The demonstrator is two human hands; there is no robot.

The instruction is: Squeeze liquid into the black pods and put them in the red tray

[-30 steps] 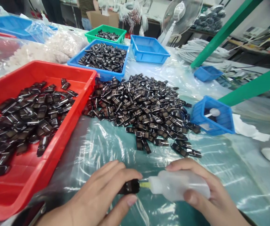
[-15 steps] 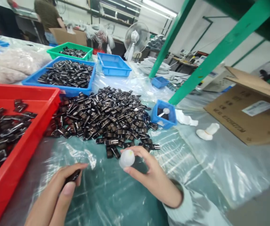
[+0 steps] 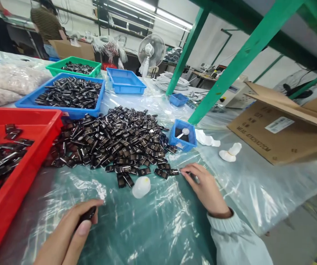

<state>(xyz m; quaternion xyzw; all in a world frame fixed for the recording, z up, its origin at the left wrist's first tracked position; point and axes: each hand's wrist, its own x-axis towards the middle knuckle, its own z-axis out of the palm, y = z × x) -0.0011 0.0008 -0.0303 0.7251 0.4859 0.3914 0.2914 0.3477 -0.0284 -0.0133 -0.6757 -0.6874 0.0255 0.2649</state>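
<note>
My left hand (image 3: pixel 74 230) is closed around a small glossy black piece (image 3: pixel 88 215), most of it hidden by the fingers. At the right end of the pile, the fingertips of my right hand (image 3: pixel 204 186) pinch the metal tip of a small black piece (image 3: pixel 172 172) that lies on the sheet. The loose pile (image 3: pixel 114 140) is made of many such dark pieces with shiny metal ends, much like USB sticks. Between my hands, a rounded white pad (image 3: pixel 141 187) with a yellow spot rests on the plastic-covered green table (image 3: pixel 136 228).
A red tray (image 3: pixel 41 154) of black pieces stands at left. Behind are a filled blue tray (image 3: pixel 99 101), a green tray (image 3: pixel 97 68) and another blue tray (image 3: pixel 127 88). A small blue bin (image 3: pixel 184 145) holds a white spoon (image 3: pixel 184 132). Green posts (image 3: pixel 221 88) and a carton (image 3: pixel 257 136) stand right.
My right hand has let go of the white pad, now on the table, and moved right to the pile's edge. My left hand still holds its black piece. The view has shifted slightly.
</note>
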